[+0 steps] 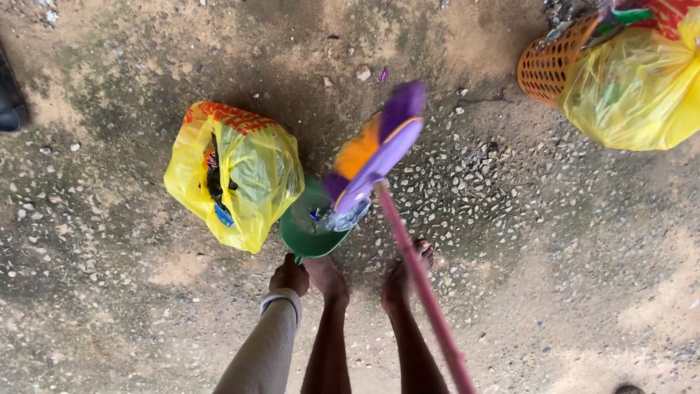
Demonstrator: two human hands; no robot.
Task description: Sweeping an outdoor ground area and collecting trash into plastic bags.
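- Pink broom handle (pixel 423 292) nearest, rising rightward; right hand unseen, grip untellable.
- Left hand (pixel 289 277) clamped on green dustpan (pixel 306 230).
- Purple broom head (pixel 379 146) just beyond, long axis diagonal.
- Yellow bag (pixel 233 175) left of hand.

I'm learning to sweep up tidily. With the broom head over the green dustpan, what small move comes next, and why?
Probably a short stroke of the broom toward the dustpan, since scraps already lie in the pan. The left hand seems to grip its handle, steadying it against the push.

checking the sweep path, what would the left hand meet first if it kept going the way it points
The left hand points up-frame along the green dustpan it grips, so past the pan's litter it would likely reach the purple broom head; depth is unclear.
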